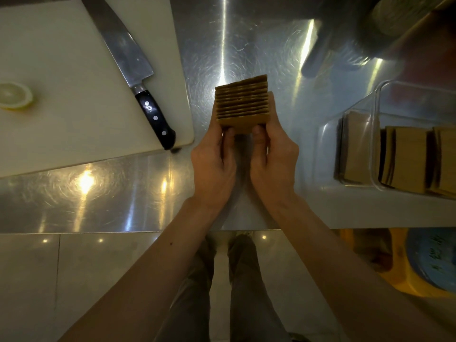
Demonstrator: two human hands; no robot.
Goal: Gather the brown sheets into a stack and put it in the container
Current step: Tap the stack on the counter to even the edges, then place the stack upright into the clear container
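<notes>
A stack of brown sheets [242, 102] stands on edge, fanned slightly, above the steel counter [123, 193] at the middle. My left hand [214, 166] grips its lower left corner and my right hand [272, 159] grips its lower right, thumbs pressed on the front sheet. To the right sits a clear plastic container [377, 99] that holds more brown sheets [409, 159] standing upright in rows.
A white cutting board [61, 70] lies at the left with a large black-handled knife [138, 70] and a lemon half [14, 96] on it. A dark blurred object [345, 40] sits at the back right. Below the counter edge are floor tiles, my legs and a yellow-blue item [424, 265].
</notes>
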